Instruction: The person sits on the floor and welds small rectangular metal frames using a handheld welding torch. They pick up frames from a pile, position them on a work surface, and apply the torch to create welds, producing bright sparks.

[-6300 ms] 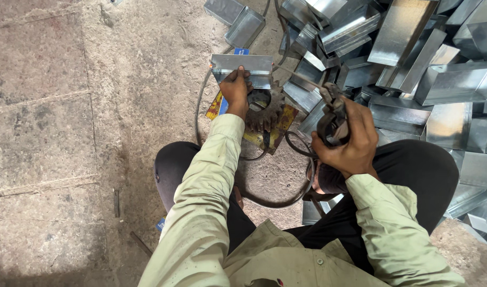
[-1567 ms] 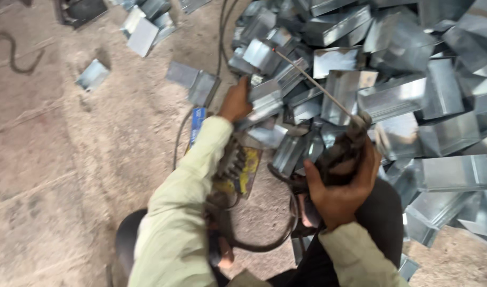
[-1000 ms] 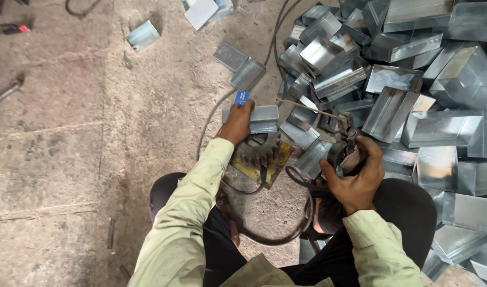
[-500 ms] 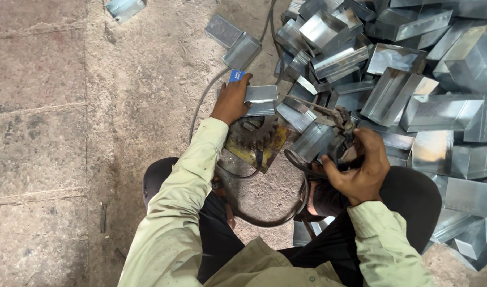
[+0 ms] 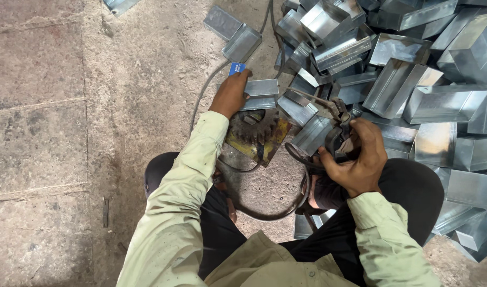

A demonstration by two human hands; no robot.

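On the concrete floor (image 5: 52,133), just in front of the seated person's knees, a folded sheet-metal box piece (image 5: 260,94) lies flat at the near edge of the metal pile, and the left hand (image 5: 230,96) presses down on its left end, fingers curled over the edge and gripping it. Beside those fingertips sits a small blue tag (image 5: 236,68). Directly below the piece, touching it, is a rusty toothed gear wheel (image 5: 252,126) resting on a yellow-brown plate (image 5: 257,146). To the right, the right hand (image 5: 357,159) is clenched around the dark handle of a welding holder (image 5: 334,135), whose thin rod (image 5: 312,95) points up-left toward the piece; whether the tip touches metal I cannot tell. A second shiny piece (image 5: 312,135) lies tilted between the gear and the right hand. A thick dark cable (image 5: 270,212) loops from the holder down between the knees, and another cable (image 5: 201,101) runs up the floor past the left wrist. Both arms wear pale green sleeves (image 5: 174,212); legs are in dark trousers (image 5: 403,191). Behind and right, a big heap of similar galvanised box sections (image 5: 413,69) fills the upper right corner of the floor, with two loose ones (image 5: 233,34) lying apart near the top edge.
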